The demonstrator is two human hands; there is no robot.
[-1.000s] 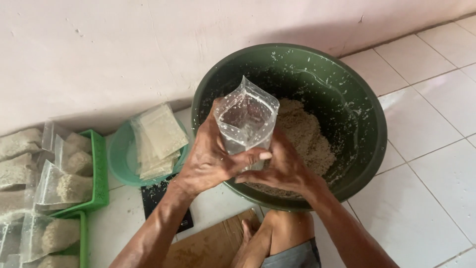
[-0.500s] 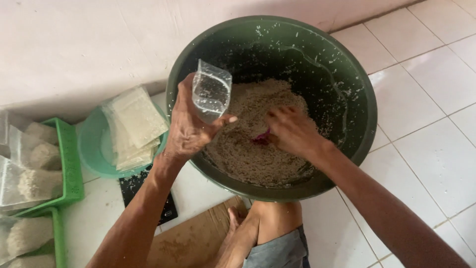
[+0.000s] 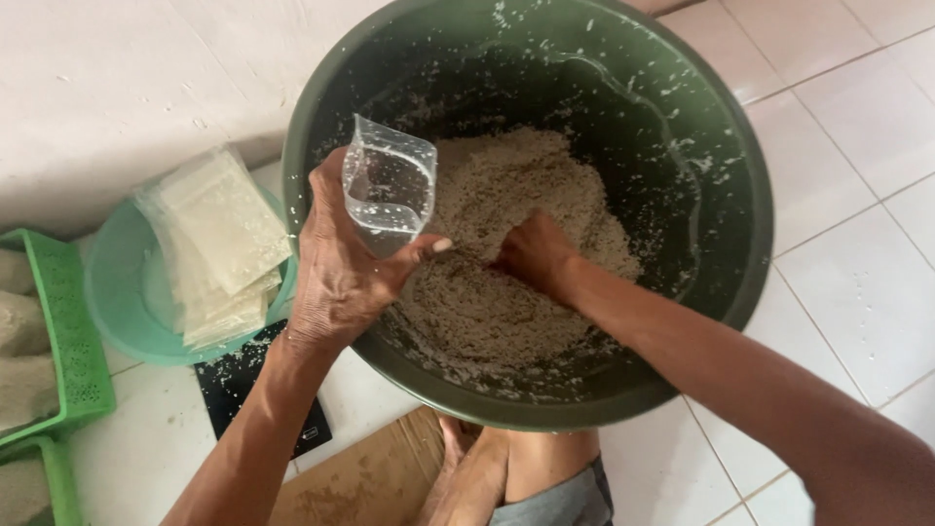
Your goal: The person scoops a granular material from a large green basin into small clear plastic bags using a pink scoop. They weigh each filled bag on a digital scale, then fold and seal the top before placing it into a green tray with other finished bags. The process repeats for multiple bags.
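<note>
Gripping a clear plastic pouch, left hand; right hand clenched in grain.

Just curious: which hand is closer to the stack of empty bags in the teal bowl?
Left. The left hand holds a clear bag beside the stack; the right hand is dug into the grain, farther away.

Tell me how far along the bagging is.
Done: filled bags lie in the green baskets at the left edge. In hand: the left hand holds a clear bag open and empty over the big green basin, while the right hand digs into the grainy mix. Left: much mix remains, and a stack of empty bags waits in the teal bowl.
</note>
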